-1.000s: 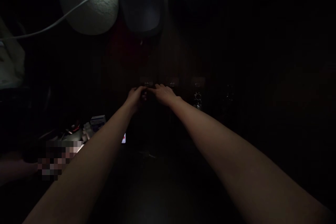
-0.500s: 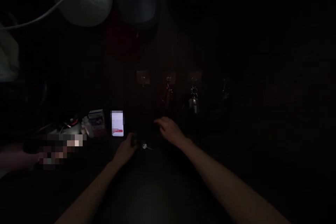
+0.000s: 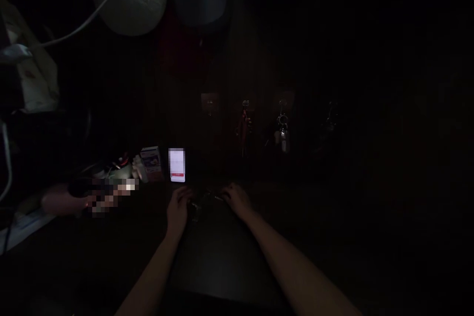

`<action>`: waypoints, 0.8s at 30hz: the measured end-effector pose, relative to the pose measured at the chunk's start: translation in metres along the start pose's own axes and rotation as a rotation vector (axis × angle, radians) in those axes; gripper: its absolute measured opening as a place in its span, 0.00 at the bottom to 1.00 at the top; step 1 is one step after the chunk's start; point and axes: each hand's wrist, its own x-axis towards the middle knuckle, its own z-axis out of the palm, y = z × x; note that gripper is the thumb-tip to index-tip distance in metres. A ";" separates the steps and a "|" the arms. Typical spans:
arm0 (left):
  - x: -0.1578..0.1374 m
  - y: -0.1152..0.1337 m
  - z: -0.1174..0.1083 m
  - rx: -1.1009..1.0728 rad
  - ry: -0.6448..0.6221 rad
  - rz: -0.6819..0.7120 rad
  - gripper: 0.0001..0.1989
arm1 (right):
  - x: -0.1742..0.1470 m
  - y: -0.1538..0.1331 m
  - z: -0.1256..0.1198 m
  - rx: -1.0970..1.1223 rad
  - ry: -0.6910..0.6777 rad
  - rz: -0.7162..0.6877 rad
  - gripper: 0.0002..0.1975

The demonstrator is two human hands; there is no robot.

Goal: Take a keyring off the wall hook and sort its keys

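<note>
I see my left hand (image 3: 177,210) and right hand (image 3: 236,198) low on the dark counter (image 3: 222,256) at frame centre, a faint small object (image 3: 203,201) between them, nearer the left. Too dark to tell what the fingers hold.

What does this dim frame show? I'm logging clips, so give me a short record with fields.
lighting: very dark
left hand: low on the dark surface, by something small and dim; grip unclear
right hand: close beside it, fingers toward the same spot
wall hooks: keys on one, reddish item on another
lit phone screen: upright, beyond the left hand
small box: left of the screen
</note>
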 end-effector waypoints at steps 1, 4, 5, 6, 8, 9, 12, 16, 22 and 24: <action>0.001 -0.001 -0.001 0.047 0.001 0.026 0.13 | -0.002 0.002 0.000 0.024 0.012 -0.005 0.11; 0.006 -0.001 0.001 0.233 -0.076 0.171 0.16 | -0.011 0.011 -0.004 0.129 0.041 -0.017 0.10; 0.008 0.000 0.004 0.290 -0.116 0.230 0.17 | -0.016 0.014 -0.006 0.167 0.050 -0.023 0.10; 0.011 0.001 0.007 0.344 -0.163 0.290 0.19 | -0.021 0.016 -0.009 0.204 0.057 -0.028 0.09; 0.017 0.005 0.015 0.452 -0.272 0.394 0.21 | -0.034 0.021 -0.015 0.280 0.066 -0.030 0.09; 0.021 0.007 0.019 0.506 -0.328 0.431 0.22 | -0.041 0.023 -0.017 0.316 0.071 -0.023 0.08; 0.031 0.013 0.027 0.656 -0.456 0.473 0.19 | -0.060 0.028 -0.024 0.427 0.124 0.022 0.06; 0.033 0.025 0.026 0.681 -0.468 0.469 0.11 | -0.071 0.034 -0.026 0.566 0.280 0.126 0.05; -0.007 0.052 0.058 0.331 -0.361 0.340 0.13 | -0.065 0.043 -0.033 0.775 0.434 0.148 0.09; -0.026 0.055 0.081 0.238 -0.391 0.330 0.12 | -0.064 0.048 -0.039 0.823 0.496 0.177 0.09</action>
